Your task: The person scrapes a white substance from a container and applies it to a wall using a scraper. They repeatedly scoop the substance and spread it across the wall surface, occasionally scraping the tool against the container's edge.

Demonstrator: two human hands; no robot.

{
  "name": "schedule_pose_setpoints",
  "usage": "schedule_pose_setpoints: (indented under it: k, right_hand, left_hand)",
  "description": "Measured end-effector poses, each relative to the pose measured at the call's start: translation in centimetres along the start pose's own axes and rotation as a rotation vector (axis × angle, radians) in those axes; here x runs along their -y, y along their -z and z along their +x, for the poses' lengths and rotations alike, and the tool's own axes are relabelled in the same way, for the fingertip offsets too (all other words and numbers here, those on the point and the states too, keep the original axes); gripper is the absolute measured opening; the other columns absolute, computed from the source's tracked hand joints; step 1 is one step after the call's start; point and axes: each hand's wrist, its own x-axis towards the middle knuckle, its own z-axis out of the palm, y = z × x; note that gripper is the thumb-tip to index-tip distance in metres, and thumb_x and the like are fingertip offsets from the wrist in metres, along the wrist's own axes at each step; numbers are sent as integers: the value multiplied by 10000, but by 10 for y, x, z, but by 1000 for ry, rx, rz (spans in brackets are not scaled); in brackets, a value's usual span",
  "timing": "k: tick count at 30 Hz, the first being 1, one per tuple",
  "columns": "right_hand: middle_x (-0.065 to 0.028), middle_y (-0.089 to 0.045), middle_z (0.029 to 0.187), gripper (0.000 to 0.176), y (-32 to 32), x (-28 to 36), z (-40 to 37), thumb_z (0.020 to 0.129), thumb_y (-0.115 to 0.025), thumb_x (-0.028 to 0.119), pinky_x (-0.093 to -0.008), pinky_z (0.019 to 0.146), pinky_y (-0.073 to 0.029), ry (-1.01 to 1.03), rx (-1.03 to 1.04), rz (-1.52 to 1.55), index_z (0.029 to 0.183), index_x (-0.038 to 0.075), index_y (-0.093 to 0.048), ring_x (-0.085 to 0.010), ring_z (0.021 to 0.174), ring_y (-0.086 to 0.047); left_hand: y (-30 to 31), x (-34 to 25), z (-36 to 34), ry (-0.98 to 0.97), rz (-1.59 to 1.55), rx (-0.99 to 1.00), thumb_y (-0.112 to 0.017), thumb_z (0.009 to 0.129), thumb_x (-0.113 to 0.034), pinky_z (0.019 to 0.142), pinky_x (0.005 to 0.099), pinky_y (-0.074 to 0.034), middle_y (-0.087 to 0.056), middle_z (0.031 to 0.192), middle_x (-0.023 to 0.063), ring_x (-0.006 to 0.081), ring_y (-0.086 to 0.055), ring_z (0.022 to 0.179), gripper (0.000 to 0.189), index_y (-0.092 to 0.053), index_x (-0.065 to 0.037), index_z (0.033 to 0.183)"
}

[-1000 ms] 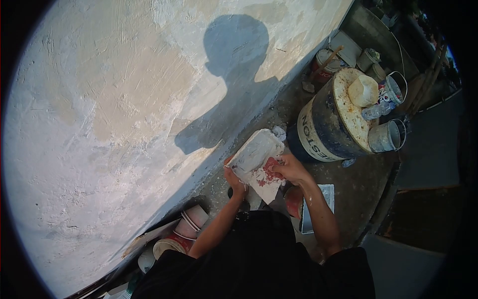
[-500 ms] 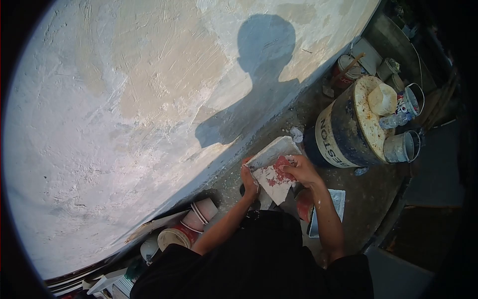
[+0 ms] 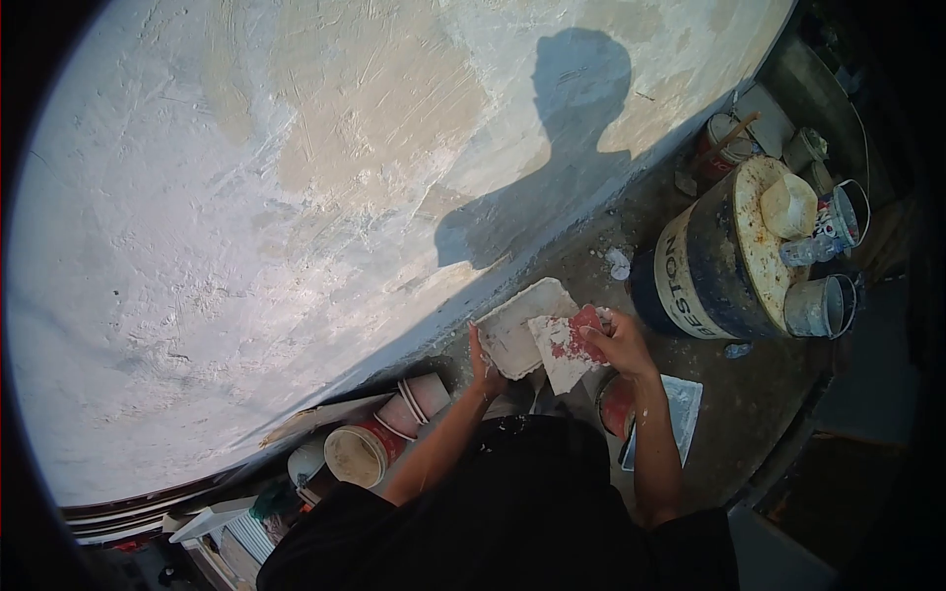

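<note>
A shallow pale tray with whitish residue is held at its left edge by my left hand. My right hand grips a red scraper whose wide blade is smeared with white paste. The blade overlaps the right side of the tray; whether they touch cannot be made out. Beyond my hands rises a plastered wall with rough white and beige patches.
A blue and cream drum stands at the right, bearing a pale container, a plastic bottle and metal pails. Buckets lie at lower left. A white-smeared tray and red bucket are beside my right forearm.
The scraper has shifted right relative to the tray, baring more of the tray's inside. The surroundings have moved rightward in the view.
</note>
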Motion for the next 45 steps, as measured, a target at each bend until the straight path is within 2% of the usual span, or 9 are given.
schedule_pose_setpoints:
  k: [10,18,25,28,31,35,40,41,45]
  right_hand:
    - [-92,-672,910,317,18,-35,-34,852,-671,76,-243,646,-522,-30,2,70,1124,-48,-562,-102,775,-642]
    - [-102,-678,926,360,28,-73,-44,837,-690,94,-269,677,-525,-26,43,-80,1133,-54,-548,-126,797,-652]
    - [-92,-679,912,314,25,-95,-32,840,-677,63,-257,666,-523,37,53,-84,1108,-34,-547,-122,781,-653]
    - [-80,-678,896,299,22,-90,-26,845,-672,59,-253,657,-520,-14,53,-64,1102,-29,-548,-114,773,-649]
    - [-92,-679,911,282,15,-85,-17,846,-672,85,-266,666,-518,-8,7,-32,1079,-31,-564,-120,780,-653]
    - [-87,-680,908,268,-1,-81,6,849,-671,74,-259,667,-521,-23,-17,36,1074,-29,-567,-118,783,-653]
    - [-77,-681,911,274,-36,-153,94,849,-679,72,-254,669,-525,35,-38,219,1085,-31,-585,-118,783,-654]
    - [-61,-681,908,210,-48,-173,113,856,-671,60,-257,660,-517,54,-81,231,1040,-25,-614,-100,774,-645]
    - [-97,-692,843,192,-113,-281,192,820,-680,93,-318,671,-512,71,-285,-140,975,-12,-636,-148,750,-665]
  left_hand:
    - [4,28,-39,94,-135,72,-284,895,-694,1052,506,-383,-442,1398,190,372,-477,1248,836,-343,-48,1422]
    - [32,50,-76,-7,-84,-13,-275,913,-673,1048,528,-373,-445,1395,185,374,-467,1254,793,-355,-65,1415]
    - [42,31,-91,-67,-12,-84,-262,917,-670,1042,529,-377,-441,1400,175,376,-473,1245,777,-378,-77,1406]
    - [53,19,-91,-70,24,-124,-342,873,-705,1046,554,-348,-403,1429,168,394,-435,1269,821,-365,-92,1418]
    - [70,4,-90,-35,-33,-97,-285,899,-689,1055,527,-352,-421,1419,165,373,-445,1268,796,-380,-85,1409]
    - [107,-20,-88,-24,19,-167,-303,885,-704,1055,526,-346,-426,1416,151,369,-447,1263,812,-387,-86,1405]
    - [201,-62,-103,2,2,-316,-312,849,-747,1036,567,-353,-404,1437,149,403,-433,1273,848,-361,-134,1433]
    - [215,-71,-113,3,1,-333,-306,850,-745,1033,576,-352,-406,1436,147,406,-433,1273,848,-361,-132,1432]
    - [238,-98,-140,-91,65,-439,-305,868,-717,1033,592,-347,-418,1430,139,399,-432,1277,811,-373,-132,1425]
